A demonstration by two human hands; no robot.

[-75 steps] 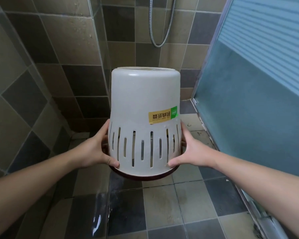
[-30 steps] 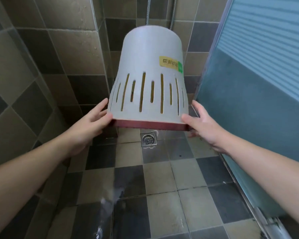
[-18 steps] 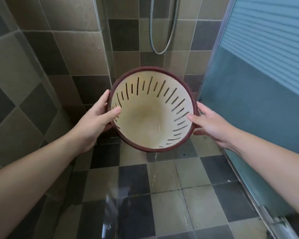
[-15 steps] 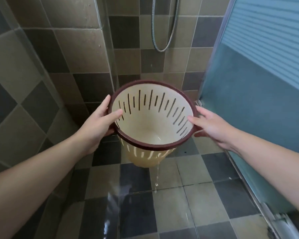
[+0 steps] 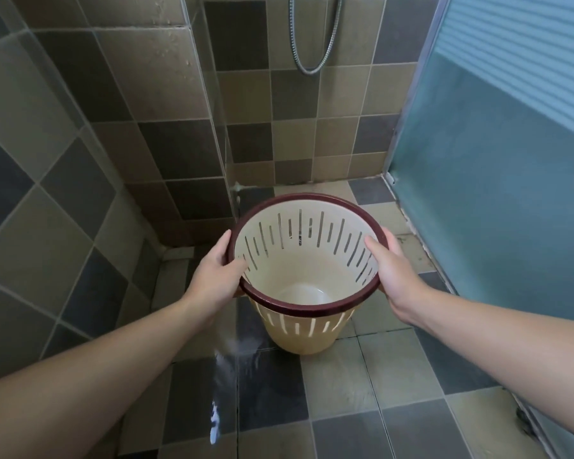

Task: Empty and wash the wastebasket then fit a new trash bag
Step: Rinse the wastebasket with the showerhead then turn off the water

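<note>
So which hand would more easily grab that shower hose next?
Probably the right hand: the shower hose hangs above and slightly right of the wastebasket, while the left hand grips the far side.

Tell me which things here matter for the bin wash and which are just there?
In the job: bin, upright and empty; left hand and right hand gripping its rim.

Just there: shower hose, glass door, wet floor.

No legible text or labels anywhere.
</note>
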